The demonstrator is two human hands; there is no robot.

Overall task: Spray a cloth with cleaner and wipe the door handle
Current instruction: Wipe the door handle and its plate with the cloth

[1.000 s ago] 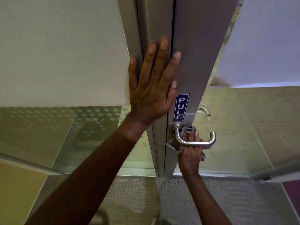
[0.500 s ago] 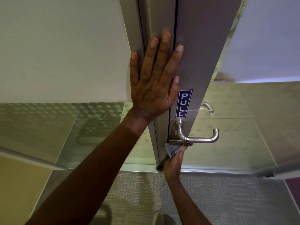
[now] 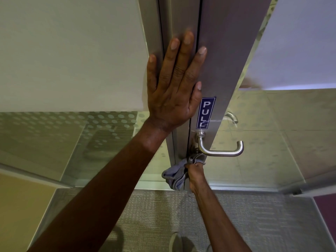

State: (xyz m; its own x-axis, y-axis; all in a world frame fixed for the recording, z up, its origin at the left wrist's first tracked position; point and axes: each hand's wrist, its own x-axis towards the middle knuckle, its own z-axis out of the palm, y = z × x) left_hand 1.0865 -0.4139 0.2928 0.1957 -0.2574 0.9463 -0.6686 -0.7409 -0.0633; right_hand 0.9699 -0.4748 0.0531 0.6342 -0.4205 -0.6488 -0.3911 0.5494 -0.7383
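A brushed-steel lever door handle (image 3: 221, 150) sticks out to the right from the grey metal door stile (image 3: 229, 51), just below a blue PULL sticker (image 3: 206, 112). My right hand (image 3: 195, 172) is closed around a grey cloth (image 3: 177, 174) and presses it against the base of the handle from below, at the door's edge. Part of the cloth hangs loose to the left. My left hand (image 3: 174, 84) lies flat with fingers spread on the stile and frame above the sticker. No spray bottle is in view.
A glass panel with a frosted dot pattern (image 3: 81, 135) stands to the left of the frame, the door's own glass (image 3: 272, 139) to the right. A second handle (image 3: 231, 118) shows through the glass. Grey carpet (image 3: 154, 215) lies below, with a shoe tip (image 3: 175, 241).
My right hand has left the handle's bar, dropped to the left below its base, and now rubs the cloth there with more cloth hanging out. My left hand stays pressed on the door.
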